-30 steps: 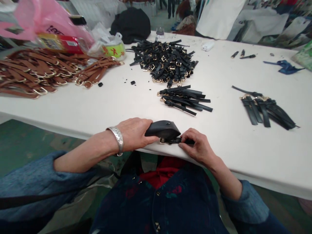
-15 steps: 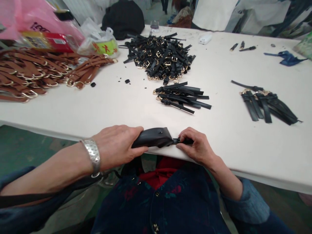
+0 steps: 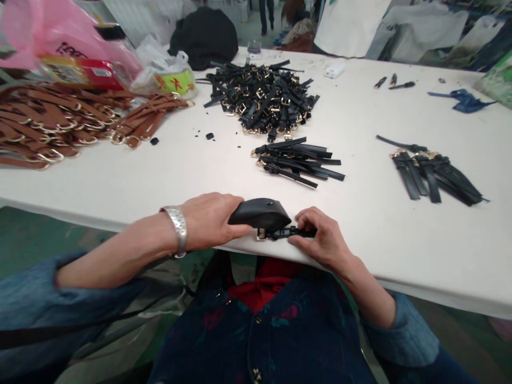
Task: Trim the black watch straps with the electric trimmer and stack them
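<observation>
At the white table's (image 3: 160,184) near edge.
Gripping rounded black plastic tool (image 3: 260,214) in closed left hand (image 3: 212,220); pinching thin black gold-buckled strap (image 3: 282,233) under it with right hand (image 3: 320,241).

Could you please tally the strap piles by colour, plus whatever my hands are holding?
Black strap piles: 3 (large heap, small bundle, right bundle)
Brown strap piles: 1
Black tool, in left hand: 1
Single black strap, in right hand: 1
Total: 6
</observation>
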